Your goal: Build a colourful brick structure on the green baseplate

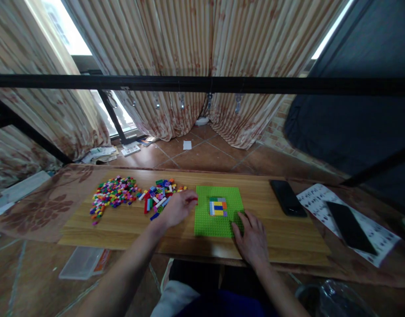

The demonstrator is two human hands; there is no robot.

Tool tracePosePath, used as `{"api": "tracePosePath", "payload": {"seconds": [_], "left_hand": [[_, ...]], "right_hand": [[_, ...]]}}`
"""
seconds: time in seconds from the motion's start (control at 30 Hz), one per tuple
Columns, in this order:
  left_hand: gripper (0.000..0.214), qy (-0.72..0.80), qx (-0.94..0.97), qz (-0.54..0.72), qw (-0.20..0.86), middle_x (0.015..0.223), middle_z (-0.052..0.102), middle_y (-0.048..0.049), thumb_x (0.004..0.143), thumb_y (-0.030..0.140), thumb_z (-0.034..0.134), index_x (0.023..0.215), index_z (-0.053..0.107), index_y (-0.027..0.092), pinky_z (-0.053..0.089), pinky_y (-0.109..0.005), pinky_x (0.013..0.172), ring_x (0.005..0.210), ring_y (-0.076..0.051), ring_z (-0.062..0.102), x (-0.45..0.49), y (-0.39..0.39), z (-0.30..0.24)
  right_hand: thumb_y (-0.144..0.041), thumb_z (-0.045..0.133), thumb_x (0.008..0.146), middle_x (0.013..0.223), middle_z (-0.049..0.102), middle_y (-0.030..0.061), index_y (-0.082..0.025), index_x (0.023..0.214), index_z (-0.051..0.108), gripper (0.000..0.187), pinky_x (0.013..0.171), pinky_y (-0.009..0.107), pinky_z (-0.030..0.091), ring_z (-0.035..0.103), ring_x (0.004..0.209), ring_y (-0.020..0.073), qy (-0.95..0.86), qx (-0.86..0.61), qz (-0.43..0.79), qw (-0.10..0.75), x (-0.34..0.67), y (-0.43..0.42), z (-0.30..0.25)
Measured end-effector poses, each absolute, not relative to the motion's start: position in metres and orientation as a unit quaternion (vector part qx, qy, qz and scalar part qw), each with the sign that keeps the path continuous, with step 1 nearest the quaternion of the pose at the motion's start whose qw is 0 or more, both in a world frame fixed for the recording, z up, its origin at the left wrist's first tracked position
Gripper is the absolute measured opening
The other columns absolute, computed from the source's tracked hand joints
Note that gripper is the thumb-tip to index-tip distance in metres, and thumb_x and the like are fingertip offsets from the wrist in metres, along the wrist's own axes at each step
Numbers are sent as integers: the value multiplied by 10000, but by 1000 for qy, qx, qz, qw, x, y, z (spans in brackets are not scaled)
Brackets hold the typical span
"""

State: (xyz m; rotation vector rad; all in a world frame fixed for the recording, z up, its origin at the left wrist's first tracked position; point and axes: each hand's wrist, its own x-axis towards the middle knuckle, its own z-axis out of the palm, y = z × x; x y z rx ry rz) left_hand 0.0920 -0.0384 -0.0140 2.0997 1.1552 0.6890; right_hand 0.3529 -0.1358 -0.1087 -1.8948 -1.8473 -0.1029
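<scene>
A green studded baseplate point(202, 226) lies on the wooden board in front of me. Near its middle sits a small patch of coloured toy bricks point(218, 207) in yellow, blue, white, green, grey and orange. My left hand point(180, 208) is at the plate's left edge, its fingertips pinched on a small red brick point(195, 200). My right hand point(251, 235) rests at the plate's lower right corner, fingers spread, fingertips touching the plate. Left of my left hand lies a heap of larger mixed bricks point(159, 193), partly covered by that hand.
A bigger pile of tiny coloured bricks point(114, 193) spreads over the board's left part. To the right lie a black phone point(287, 198), a printed sheet point(316, 198) and another dark flat device point(350, 226). A black rail point(202, 84) crosses beyond the board point(182, 246).
</scene>
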Motion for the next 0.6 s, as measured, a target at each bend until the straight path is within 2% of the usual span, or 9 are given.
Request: {"api": "tracePosePath", "payload": {"seconds": [0.07, 0.13, 0.23, 0.4, 0.6], "left_hand": [[134, 428, 742, 299, 421, 824, 666, -22, 843, 243, 536, 882, 643, 172, 476, -262, 740, 785, -152, 617, 118, -62, -29], [182, 426, 669, 337, 508, 838, 666, -25, 815, 239, 571, 968, 635, 165, 487, -256, 701, 766, -150, 618, 144, -83, -45], [269, 432, 566, 382, 589, 804, 656, -16, 757, 203, 615, 1022, 615, 156, 487, -245, 672, 716, -136, 610, 171, -102, -59], [360, 438, 531, 374, 621, 800, 670, -15, 722, 157, 627, 1081, 597, 159, 481, -238, 675, 732, -136, 622, 183, -107, -60], [402, 440, 545, 347, 624, 843, 693, -30, 776, 158, 572, 1176, 545, 153, 493, -245, 677, 741, -137, 638, 182, -108, -60]], "right_hand": [[-428, 461, 917, 1274, 549, 158, -157, 1215, 576, 419, 985, 511, 395, 477, 1181, 309, -675, -689, -28, 262, 354, -136, -108], [-430, 459, 922, 1282, 545, 156, -154, 1228, 564, 425, 992, 506, 402, 481, 1188, 301, -670, -682, -11, 291, 355, -137, -106], [-420, 471, 919, 1321, 516, 147, -168, 1266, 532, 433, 1010, 492, 410, 478, 1211, 282, -665, -659, 29, 350, 356, -144, -98], [-362, 529, 901, 1289, 540, 104, -226, 1276, 529, 399, 1019, 445, 428, 499, 1199, 242, -699, -590, 146, 378, 346, -159, -80], [-323, 508, 927, 1090, 648, 61, -238, 1151, 613, 261, 883, 354, 504, 589, 1027, 198, -697, -552, 254, 380, 332, -158, -71]]}}
